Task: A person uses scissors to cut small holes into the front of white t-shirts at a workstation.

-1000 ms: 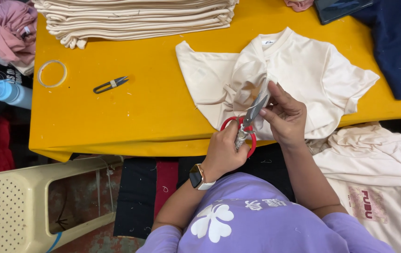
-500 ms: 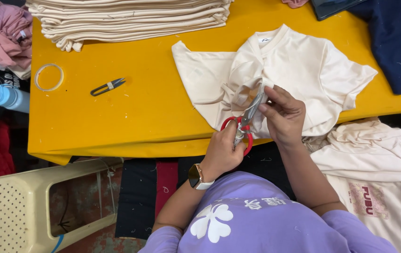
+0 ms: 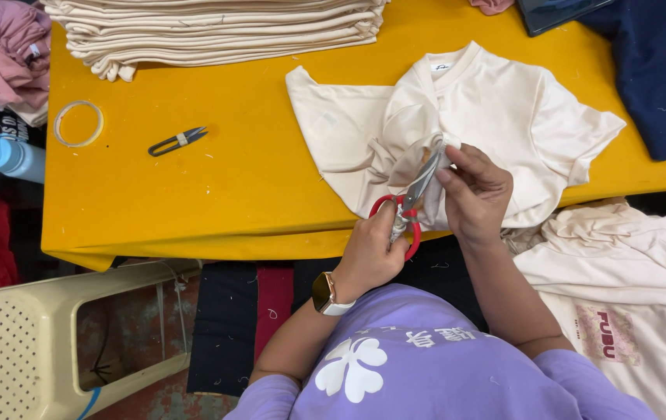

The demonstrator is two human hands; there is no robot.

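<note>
At the far left edge, a heap of pink cloth [image 3: 2,47] and a blue bottle [image 3: 8,155] sit off the yellow table [image 3: 193,210], with a cream plastic stool [image 3: 29,342] lower down. On the table itself lie a clear tape ring [image 3: 78,123] and, just to its right, small black snips [image 3: 177,141], both untouched and well apart from the hands. Behind them a tall stack [image 3: 216,31] of folded cream garments runs along the far edge, which suggests a good many pieces are already dealt with. Right of centre a cream shirt [image 3: 520,109] lies spread, collar away from the person, with one part of its fabric bunched up toward the near edge. The left hand [image 3: 372,253], a watch on its wrist, is closed through the red handles of scissors [image 3: 409,198] whose blades point up into that bunch; whether the blades are parted I cannot tell. The right hand [image 3: 477,194] pinches the gathered fabric just beside the blade tips, fingers curled tight. By my reading the trimming of this shirt is under way, not finished. Further right, more cream shirts [image 3: 629,303] hang below the table edge, seemingly waiting, and a navy garment [image 3: 652,70] covers the far right corner.
</note>
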